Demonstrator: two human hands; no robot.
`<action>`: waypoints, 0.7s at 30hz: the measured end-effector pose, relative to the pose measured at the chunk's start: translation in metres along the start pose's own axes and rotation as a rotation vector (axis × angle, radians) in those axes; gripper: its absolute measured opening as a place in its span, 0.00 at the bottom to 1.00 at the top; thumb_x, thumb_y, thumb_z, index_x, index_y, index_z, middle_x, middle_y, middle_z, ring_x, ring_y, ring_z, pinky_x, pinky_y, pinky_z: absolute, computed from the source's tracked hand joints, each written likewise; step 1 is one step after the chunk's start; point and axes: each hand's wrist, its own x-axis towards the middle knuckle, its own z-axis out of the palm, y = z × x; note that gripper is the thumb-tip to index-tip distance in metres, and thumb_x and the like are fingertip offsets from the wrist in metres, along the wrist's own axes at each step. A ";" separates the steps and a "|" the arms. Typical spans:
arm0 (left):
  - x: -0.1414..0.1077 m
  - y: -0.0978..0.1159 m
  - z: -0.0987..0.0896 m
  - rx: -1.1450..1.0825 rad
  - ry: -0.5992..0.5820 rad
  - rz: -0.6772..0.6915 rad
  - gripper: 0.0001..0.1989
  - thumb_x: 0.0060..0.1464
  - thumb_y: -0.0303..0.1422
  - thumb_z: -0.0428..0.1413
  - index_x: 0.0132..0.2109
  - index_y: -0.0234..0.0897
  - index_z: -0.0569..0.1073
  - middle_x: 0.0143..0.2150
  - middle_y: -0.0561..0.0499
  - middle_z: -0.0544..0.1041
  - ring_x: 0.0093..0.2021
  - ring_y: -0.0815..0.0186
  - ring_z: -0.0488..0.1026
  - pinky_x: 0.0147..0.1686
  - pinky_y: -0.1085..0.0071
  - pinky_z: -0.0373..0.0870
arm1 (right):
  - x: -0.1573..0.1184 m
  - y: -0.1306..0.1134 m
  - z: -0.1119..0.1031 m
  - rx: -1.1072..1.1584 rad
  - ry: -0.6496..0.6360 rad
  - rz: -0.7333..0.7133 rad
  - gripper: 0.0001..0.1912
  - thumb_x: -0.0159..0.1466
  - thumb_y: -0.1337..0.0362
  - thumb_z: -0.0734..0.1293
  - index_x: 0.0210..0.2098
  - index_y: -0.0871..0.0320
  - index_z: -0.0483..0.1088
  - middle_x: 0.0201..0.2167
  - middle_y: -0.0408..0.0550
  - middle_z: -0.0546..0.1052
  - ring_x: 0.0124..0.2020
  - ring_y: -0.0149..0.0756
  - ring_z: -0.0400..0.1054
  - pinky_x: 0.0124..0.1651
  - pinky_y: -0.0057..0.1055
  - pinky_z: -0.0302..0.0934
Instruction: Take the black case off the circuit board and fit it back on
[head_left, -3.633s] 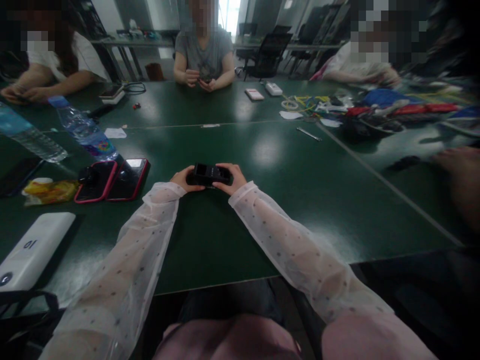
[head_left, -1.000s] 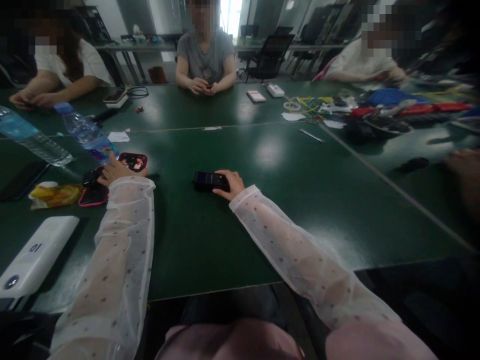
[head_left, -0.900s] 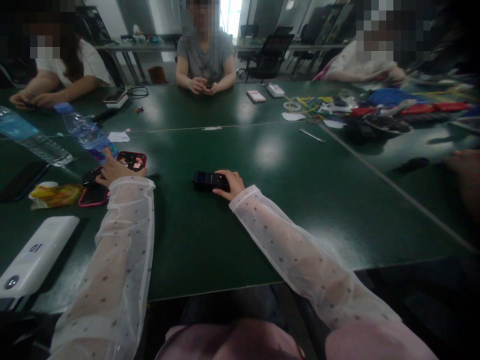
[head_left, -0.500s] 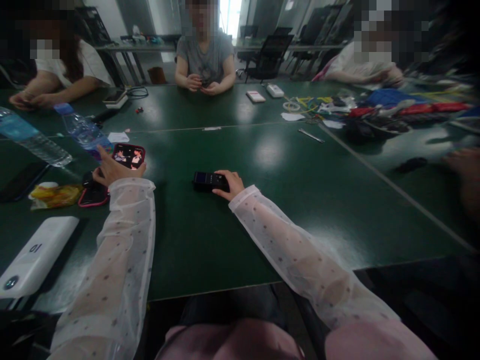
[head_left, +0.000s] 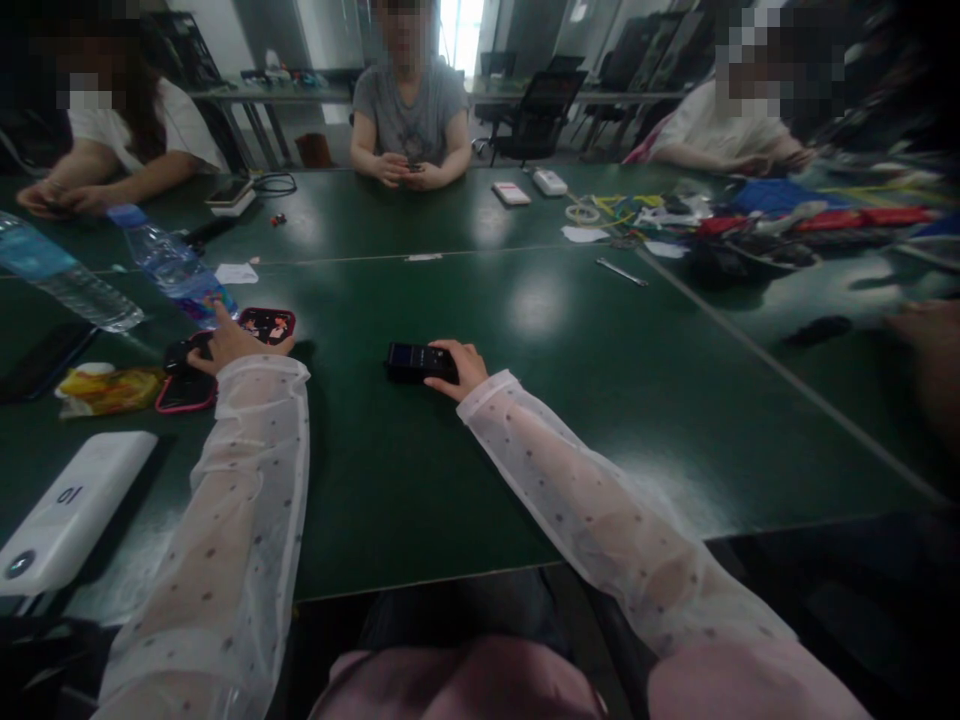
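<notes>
My left hand (head_left: 238, 345) is over a pink-edged phone or case (head_left: 268, 325) with a figure picture on its far part, fingers apart. The near dark part lies flat beside the wrist, and a small black round item (head_left: 177, 358) rests by it. My right hand (head_left: 461, 370) is closed around the right end of a black handheld device (head_left: 412, 362) with a small dark screen, which lies on the green table (head_left: 420, 490).
Two water bottles (head_left: 161, 262) lie at the left, near a yellow packet (head_left: 111, 390) and a white power bank (head_left: 79, 510). A wrench (head_left: 621, 272), cables and tools (head_left: 787, 220) lie at the right. Three people sit across the table.
The picture-bearing part under my left hand has tipped down from a more raised angle, and that hand has shifted slightly. My right hand and the black device have stayed put.
</notes>
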 end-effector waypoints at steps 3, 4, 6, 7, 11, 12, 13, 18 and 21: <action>0.001 -0.005 0.006 0.042 -0.028 -0.001 0.64 0.40 0.51 0.66 0.69 0.32 0.33 0.65 0.24 0.60 0.65 0.33 0.57 0.55 0.33 0.46 | 0.000 0.001 0.001 0.001 0.007 -0.002 0.30 0.58 0.57 0.71 0.57 0.49 0.60 0.55 0.51 0.71 0.55 0.53 0.62 0.53 0.53 0.61; 0.002 -0.006 0.008 0.063 -0.053 0.005 0.62 0.42 0.52 0.65 0.69 0.30 0.35 0.64 0.22 0.61 0.65 0.32 0.56 0.54 0.32 0.48 | 0.000 0.001 0.002 -0.001 0.009 -0.005 0.30 0.57 0.57 0.72 0.57 0.49 0.60 0.55 0.52 0.71 0.54 0.53 0.62 0.53 0.53 0.61; 0.004 -0.008 0.009 0.102 -0.070 0.031 0.56 0.46 0.50 0.62 0.68 0.26 0.41 0.64 0.19 0.59 0.65 0.31 0.53 0.53 0.31 0.48 | 0.000 0.002 0.002 0.000 0.011 -0.012 0.30 0.57 0.57 0.72 0.57 0.49 0.60 0.55 0.52 0.71 0.54 0.54 0.63 0.53 0.53 0.61; 0.005 -0.008 0.009 0.112 -0.048 0.057 0.52 0.48 0.49 0.62 0.68 0.26 0.44 0.65 0.20 0.57 0.66 0.31 0.51 0.54 0.31 0.46 | 0.000 0.002 0.002 0.003 0.009 -0.015 0.30 0.57 0.57 0.72 0.57 0.49 0.60 0.55 0.52 0.71 0.54 0.54 0.62 0.53 0.53 0.61; 0.002 0.009 0.013 0.005 0.086 0.320 0.40 0.54 0.44 0.59 0.67 0.33 0.54 0.66 0.33 0.59 0.66 0.40 0.55 0.59 0.42 0.52 | 0.001 0.003 0.001 0.024 0.000 -0.018 0.30 0.57 0.57 0.72 0.56 0.49 0.60 0.55 0.53 0.70 0.54 0.54 0.62 0.53 0.54 0.61; -0.003 0.016 0.017 -0.077 0.053 0.421 0.36 0.56 0.43 0.57 0.67 0.34 0.55 0.63 0.37 0.67 0.64 0.45 0.59 0.60 0.46 0.54 | 0.001 0.003 0.001 0.029 -0.003 -0.017 0.30 0.57 0.57 0.72 0.56 0.49 0.60 0.54 0.53 0.70 0.54 0.55 0.62 0.53 0.54 0.60; -0.009 0.024 0.023 -0.179 -0.020 0.496 0.33 0.60 0.43 0.54 0.67 0.34 0.55 0.58 0.41 0.72 0.60 0.51 0.65 0.59 0.51 0.56 | 0.001 0.003 0.001 0.033 -0.006 -0.015 0.30 0.57 0.57 0.72 0.56 0.49 0.60 0.54 0.53 0.70 0.54 0.55 0.62 0.53 0.54 0.60; -0.052 0.054 0.062 -0.605 -0.512 0.577 0.31 0.63 0.53 0.41 0.60 0.36 0.67 0.46 0.44 0.79 0.46 0.59 0.76 0.51 0.63 0.68 | 0.001 0.003 0.002 0.050 0.019 -0.036 0.30 0.55 0.60 0.74 0.54 0.48 0.61 0.53 0.51 0.71 0.52 0.54 0.63 0.52 0.53 0.60; -0.063 0.057 0.076 -0.587 -0.551 0.611 0.32 0.61 0.57 0.39 0.56 0.41 0.74 0.48 0.46 0.79 0.48 0.57 0.75 0.52 0.60 0.67 | -0.001 0.004 0.003 0.059 0.027 -0.082 0.30 0.55 0.60 0.74 0.54 0.48 0.61 0.52 0.51 0.72 0.50 0.52 0.64 0.50 0.51 0.61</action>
